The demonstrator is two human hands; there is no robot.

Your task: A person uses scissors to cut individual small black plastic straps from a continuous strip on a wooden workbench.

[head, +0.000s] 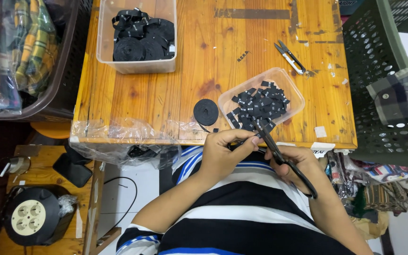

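My right hand [294, 165] grips black scissors [279, 155], blades pointing up toward the table edge. My left hand [225, 153] pinches the end of a black label ribbon right at the scissor blades. Just beyond the hands, a clear plastic tub [294, 94] holds several cut black labels [258, 105]. A black ribbon roll [206, 112] lies flat on the wooden table [166, 89], left of that tub.
A larger clear box [119, 56] of black ribbon rolls [142, 38] stands at the far left of the table. Small thread snips [290, 57] lie at the far right. A dark perforated basket [383, 75] holds plaid cloth at right. A cable reel [31, 215] sits lower left.
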